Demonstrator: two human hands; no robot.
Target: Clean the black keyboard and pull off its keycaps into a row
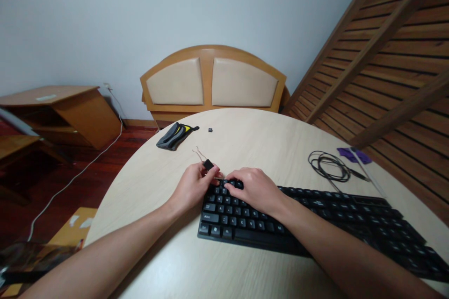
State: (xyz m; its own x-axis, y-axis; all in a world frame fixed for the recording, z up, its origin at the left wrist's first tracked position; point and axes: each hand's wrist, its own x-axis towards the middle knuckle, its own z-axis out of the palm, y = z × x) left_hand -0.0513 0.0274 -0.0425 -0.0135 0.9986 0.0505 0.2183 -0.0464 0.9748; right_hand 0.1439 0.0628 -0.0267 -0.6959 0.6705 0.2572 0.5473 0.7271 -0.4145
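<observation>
Currently, black keyboard (245, 224) lies on the table (263, 140), near side, stretching off to your right under your forearm. Your left hand (192, 184) is at its upper left corner, fingers closed on a small black-handled wire tool (208, 164), two thin prongs pointing away from you. Your right hand (257, 189) sits over the top-row keys just beside it, thumb and forefinger close together; cannot tell whether they grip anything. Beyond the tool: small dark cube-like piece (210, 130), near a grey-and-yellow pouch (175, 138). Far right, coiled black cable (328, 167), then purple cloth (365, 156) with a pale stick (361, 164) across it. Padded wooden headboard (207, 81) behind the table.
</observation>
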